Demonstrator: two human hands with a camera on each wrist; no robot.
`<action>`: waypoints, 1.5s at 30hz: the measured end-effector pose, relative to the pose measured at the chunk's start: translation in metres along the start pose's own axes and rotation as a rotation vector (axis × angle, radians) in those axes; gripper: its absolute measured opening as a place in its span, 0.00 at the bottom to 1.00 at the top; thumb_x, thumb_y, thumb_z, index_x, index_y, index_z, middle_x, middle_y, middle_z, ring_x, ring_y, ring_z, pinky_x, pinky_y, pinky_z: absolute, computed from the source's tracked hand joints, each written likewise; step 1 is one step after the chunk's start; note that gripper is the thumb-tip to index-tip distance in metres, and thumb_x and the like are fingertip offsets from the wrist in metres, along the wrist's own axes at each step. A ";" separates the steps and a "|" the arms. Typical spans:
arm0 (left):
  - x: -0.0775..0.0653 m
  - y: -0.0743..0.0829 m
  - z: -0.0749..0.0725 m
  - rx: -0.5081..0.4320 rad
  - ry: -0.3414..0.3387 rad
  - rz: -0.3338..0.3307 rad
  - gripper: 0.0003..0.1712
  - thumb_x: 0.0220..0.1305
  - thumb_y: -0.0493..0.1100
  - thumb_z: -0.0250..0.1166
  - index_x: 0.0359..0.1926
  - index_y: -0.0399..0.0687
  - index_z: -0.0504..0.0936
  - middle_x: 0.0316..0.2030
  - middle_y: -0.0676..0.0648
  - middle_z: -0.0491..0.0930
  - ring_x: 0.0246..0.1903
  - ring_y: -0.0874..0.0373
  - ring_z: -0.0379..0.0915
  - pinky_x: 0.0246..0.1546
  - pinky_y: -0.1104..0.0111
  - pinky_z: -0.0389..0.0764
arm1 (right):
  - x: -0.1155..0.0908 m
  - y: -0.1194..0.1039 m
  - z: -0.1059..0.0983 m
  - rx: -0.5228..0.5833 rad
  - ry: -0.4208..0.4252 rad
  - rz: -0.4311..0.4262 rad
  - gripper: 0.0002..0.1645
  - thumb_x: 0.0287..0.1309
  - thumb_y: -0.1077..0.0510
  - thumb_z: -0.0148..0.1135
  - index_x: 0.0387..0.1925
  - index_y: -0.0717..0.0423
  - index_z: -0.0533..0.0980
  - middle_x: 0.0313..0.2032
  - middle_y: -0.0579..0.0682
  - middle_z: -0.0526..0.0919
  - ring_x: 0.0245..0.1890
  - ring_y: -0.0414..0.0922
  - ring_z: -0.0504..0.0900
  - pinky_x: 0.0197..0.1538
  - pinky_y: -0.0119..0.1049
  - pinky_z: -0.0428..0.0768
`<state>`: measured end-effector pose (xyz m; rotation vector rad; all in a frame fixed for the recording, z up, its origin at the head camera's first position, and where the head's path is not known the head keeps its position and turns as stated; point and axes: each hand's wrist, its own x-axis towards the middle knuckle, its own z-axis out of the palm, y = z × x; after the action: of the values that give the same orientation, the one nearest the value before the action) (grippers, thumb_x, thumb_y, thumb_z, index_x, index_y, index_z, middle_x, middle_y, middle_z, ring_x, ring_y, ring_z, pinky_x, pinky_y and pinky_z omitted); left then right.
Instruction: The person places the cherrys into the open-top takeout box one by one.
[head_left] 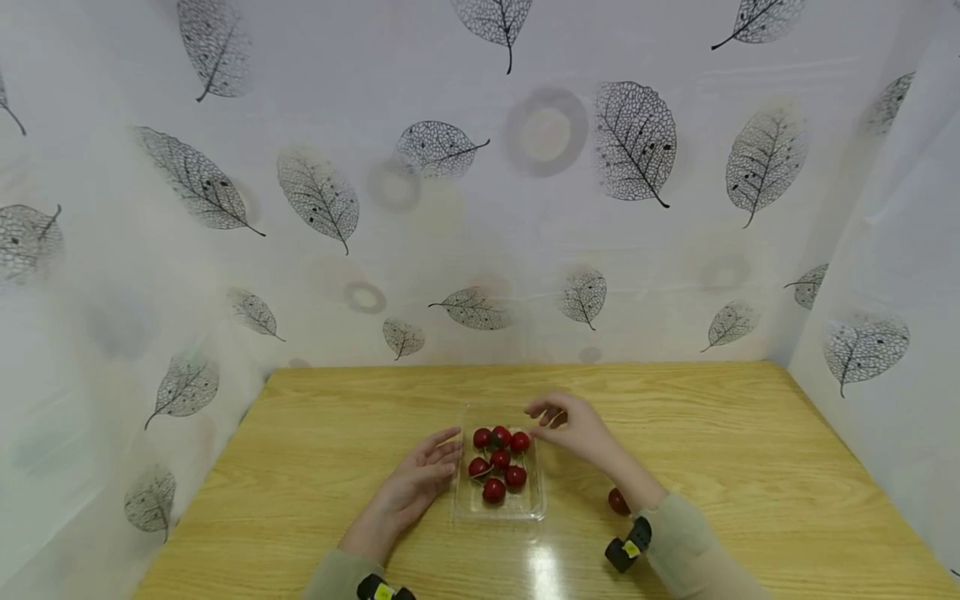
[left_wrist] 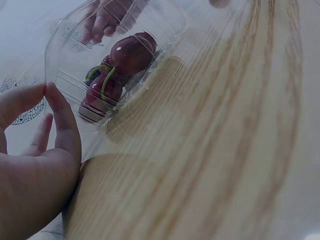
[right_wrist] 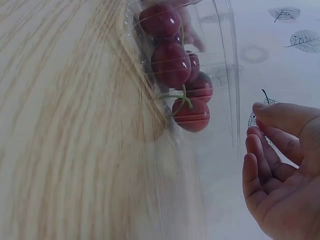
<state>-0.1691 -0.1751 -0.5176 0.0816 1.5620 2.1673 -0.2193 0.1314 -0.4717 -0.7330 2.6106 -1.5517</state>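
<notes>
A clear plastic box (head_left: 538, 500) stands on the table with several dark red cherries (head_left: 500, 459) inside, some with green stems. At its left side, my left hand (head_left: 420, 482) pinches the rim between thumb and finger; the left wrist view shows those fingertips meeting at the thin plastic edge (left_wrist: 48, 65). My right hand (head_left: 573, 425) hovers by the far right corner, its fingers loosely bent and holding nothing. In the right wrist view, a gap separates the right hand (right_wrist: 287, 165) from the box wall (right_wrist: 232, 75). One loose cherry (head_left: 618, 501) lies by the right forearm, partly hidden.
The wooden table (head_left: 322, 433) reaches back to a pale curtain (head_left: 480, 225) printed with leaves, which also hangs at both sides. Dark wrist straps with cameras sit on the left wrist (head_left: 382, 588) and right wrist (head_left: 628, 546).
</notes>
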 end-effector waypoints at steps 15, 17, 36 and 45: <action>0.002 -0.001 0.001 -0.004 -0.001 0.005 0.43 0.73 0.29 0.59 0.83 0.36 0.51 0.64 0.50 0.70 0.58 0.65 0.72 0.54 0.75 0.78 | -0.015 0.008 -0.018 -0.038 0.009 0.039 0.16 0.60 0.67 0.74 0.50 0.62 0.85 0.47 0.63 0.89 0.40 0.40 0.84 0.47 0.31 0.86; 0.001 -0.001 0.001 -0.005 -0.001 0.006 0.43 0.73 0.29 0.59 0.83 0.36 0.51 0.64 0.50 0.70 0.58 0.65 0.72 0.54 0.75 0.78 | -0.017 0.009 -0.021 -0.037 0.010 0.035 0.15 0.60 0.67 0.74 0.49 0.62 0.85 0.47 0.63 0.88 0.40 0.39 0.84 0.46 0.31 0.86; 0.000 0.001 0.002 0.000 0.021 -0.013 0.44 0.73 0.29 0.59 0.83 0.36 0.50 0.65 0.50 0.69 0.59 0.64 0.72 0.56 0.74 0.78 | -0.034 0.011 -0.037 -0.058 0.013 0.015 0.15 0.59 0.66 0.75 0.48 0.64 0.84 0.45 0.62 0.88 0.39 0.37 0.83 0.46 0.31 0.86; 0.001 0.000 0.003 -0.008 0.019 -0.007 0.43 0.72 0.28 0.59 0.83 0.35 0.51 0.63 0.51 0.70 0.59 0.64 0.72 0.56 0.74 0.79 | -0.048 0.014 -0.043 -0.050 0.010 0.026 0.14 0.61 0.65 0.74 0.48 0.65 0.84 0.45 0.61 0.88 0.38 0.34 0.82 0.45 0.29 0.86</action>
<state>-0.1688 -0.1727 -0.5167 0.0529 1.5619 2.1746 -0.1927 0.1917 -0.4716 -0.6937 2.6634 -1.4926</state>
